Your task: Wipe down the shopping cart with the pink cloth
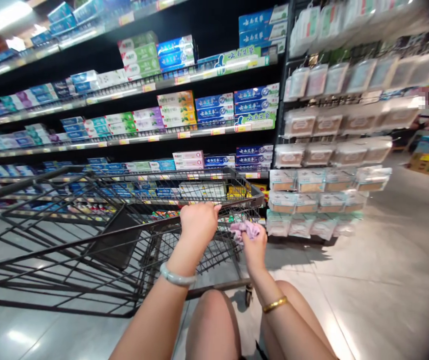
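My left hand (pixel 198 222) is closed around the rear rim of a black wire shopping cart (pixel 87 235), with a pale jade bangle on that wrist. My right hand (pixel 254 245) is just to its right, closed on a crumpled pink-purple cloth (pixel 245 229) held against the cart's rim. A gold bangle circles the right wrist. The cart tilts away to the left and its basket looks bare apart from a dark folded flap. My bare knees show at the bottom of the view.
Dark shelves (pixel 124 135) stacked with toothpaste boxes run along the left and ahead. A hanging rack (pixel 330 150) of packaged items stands at right. Glossy tiled floor (pixel 387 280) opens to the right, with more goods in the far right background.
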Available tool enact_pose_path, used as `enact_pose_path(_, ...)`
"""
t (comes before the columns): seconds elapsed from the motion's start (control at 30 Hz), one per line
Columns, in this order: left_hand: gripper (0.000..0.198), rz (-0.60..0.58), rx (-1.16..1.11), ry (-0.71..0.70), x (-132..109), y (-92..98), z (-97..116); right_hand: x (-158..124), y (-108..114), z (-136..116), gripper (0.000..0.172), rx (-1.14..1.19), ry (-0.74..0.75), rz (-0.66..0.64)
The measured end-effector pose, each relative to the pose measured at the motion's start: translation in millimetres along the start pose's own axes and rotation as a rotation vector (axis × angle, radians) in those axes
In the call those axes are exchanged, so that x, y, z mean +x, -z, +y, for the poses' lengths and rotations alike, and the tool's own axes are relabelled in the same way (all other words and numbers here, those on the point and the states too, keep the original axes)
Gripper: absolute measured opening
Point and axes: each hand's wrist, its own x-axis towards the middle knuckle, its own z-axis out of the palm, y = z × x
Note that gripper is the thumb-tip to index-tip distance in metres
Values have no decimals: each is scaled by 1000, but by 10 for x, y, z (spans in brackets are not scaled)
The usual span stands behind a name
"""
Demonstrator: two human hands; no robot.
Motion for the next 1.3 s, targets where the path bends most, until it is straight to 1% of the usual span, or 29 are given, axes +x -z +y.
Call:
enact_pose_path(0.07, 52, 1, -3, 2, -3, -1, 3, 50, 9, -253, 44, 44, 91, -27)
enact_pose_path(0.13, 52, 3, -6, 1, -12, -2, 6, 115, 31, -492, 41, 57, 243, -78)
enact_pose_path(0.17, 52, 5, -7, 2, -18, -1, 7, 136, 44, -560, 40, 51, 315, -96)
enact_pose_path(0.2, 52, 6, -7, 2, -25, 1, 9, 144, 57, -575, 39, 38, 369, -108)
enact_pose_path(0.23, 52, 7, -7, 2, -32, 4, 10, 135, 69, -534, 40, 22, 391, -106)
enact_pose_path(0.27, 52, 7, -7, 0, -38, 8, 11, 110, 79, -442, 41, 7, 372, -94)
enact_pose_path(0.3, 53, 6, -8, -2, -45, 13, 11, 73, 87, -311, 41, -1, 320, -75)
enact_pose_path(0.37, 54, 3, -7, -6, -54, 22, 12, -19, 94, -10, 45, 5, 127, 4)
enact_pose_path(0.4, 54, 3, -7, -7, -58, 25, 12, -61, 92, 115, 44, 28, 63, 28)
enact_pose_path(0.43, 54, 4, -5, -9, -61, 26, 12, -93, 88, 196, 44, 38, 29, 40)
enact_pose_path(0.47, 54, 6, -4, -11, -62, 26, 12, -110, 80, 219, 43, 48, 10, 45)
enact_pose_path(0.5, 54, 9, -3, -13, -63, 24, 12, -110, 71, 181, 44, 57, 9, 40)
enact_pose_path(0.53, 54, 11, -2, -15, -64, 21, 12, -94, 62, 85, 45, 70, 17, 27)
enact_pose_path(0.6, 54, 15, -1, -16, -63, 13, 14, -28, 45, -217, 49, 116, 57, -16)
enact_pose_path(0.67, 53, 16, -2, -13, -62, 7, 15, 36, 32, -515, 46, 146, 182, -67)
enact_pose_path(0.7, 53, 16, -3, -12, -61, 6, 16, 51, 27, -605, 45, 135, 246, -81)
enact_pose_path(0.73, 53, 17, -5, -13, -62, 6, 17, 47, 24, -633, 43, 114, 298, -91)
enact_pose_path(0.77, 53, 17, -6, -14, -63, 8, 18, 23, 21, -595, 42, 89, 328, -94)
enact_pose_path(0.83, 54, 20, -7, -11, -65, 12, 19, -73, 19, -349, 42, 47, 306, -88)
enact_pose_path(0.93, 55, 23, -5, -10, -67, 15, 18, -265, 15, 138, 46, 18, 134, -21)
enact_pose_path(0.97, 55, 23, -4, -13, -67, 13, 17, -316, 14, 232, 46, 24, 84, -13)
enact_pose_path(1.0, 55, 22, -4, -16, -66, 11, 17, -351, 14, 260, 46, 35, 48, -15)
enact_pose_path(1.03, 54, 20, -3, -18, -64, 9, 16, -368, 15, 218, 47, 54, 36, -27)
enact_pose_path(1.1, 54, 16, -3, -17, -62, 5, 17, -347, 17, -37, 48, 102, 82, -77)
enact_pose_path(1.17, 53, 11, -4, -18, -61, 7, 19, -284, 14, -375, 46, 149, 203, -100)
enact_pose_path(1.2, 53, 10, -4, -19, -62, 10, 21, -254, 9, -507, 45, 152, 290, -127)
enact_pose_path(1.23, 52, 9, -5, -19, -64, 14, 22, -236, 1, -584, 45, 143, 365, -141)
enact_pose_path(1.27, 52, 10, -5, -19, -66, 18, 23, -235, -10, -593, 45, 126, 414, -151)
enact_pose_path(1.3, 52, 11, -6, -18, -68, 21, 23, -252, -21, -533, 44, 100, 427, -151)
